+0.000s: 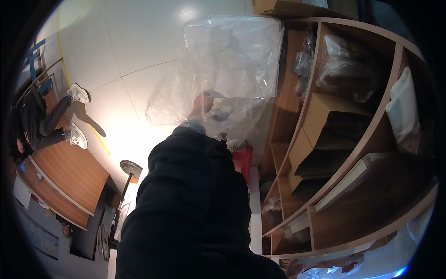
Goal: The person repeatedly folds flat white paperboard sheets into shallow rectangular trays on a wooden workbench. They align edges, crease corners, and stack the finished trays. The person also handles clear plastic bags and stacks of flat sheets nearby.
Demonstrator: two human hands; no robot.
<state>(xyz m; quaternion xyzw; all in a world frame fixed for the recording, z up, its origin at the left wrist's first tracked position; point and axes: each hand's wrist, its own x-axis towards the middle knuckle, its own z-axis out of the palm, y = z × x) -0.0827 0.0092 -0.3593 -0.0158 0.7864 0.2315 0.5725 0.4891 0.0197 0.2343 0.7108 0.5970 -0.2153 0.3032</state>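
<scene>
My left hand (201, 103), at the end of a long dark sleeve, is closed on a large clear plastic bag (237, 51). The bag is crumpled and spreads upward and to both sides of the hand; its thin film partly veils the fingers. Against the bag's right side stands a wooden shelf unit (395, 69). By the lower edge, right of the sleeve, a small patch of skin (292, 269) shows that may be my right hand; its fingers cannot be made out.
The shelves hold an open cardboard box (313, 125), bundled clear plastic (346, 65) and a white folded bundle (402, 109). Something red (242, 162) stands beside my sleeve. At left, another person's shoes (79, 136) rest on the pale floor (144, 46) near a wooden cabinet (69, 172).
</scene>
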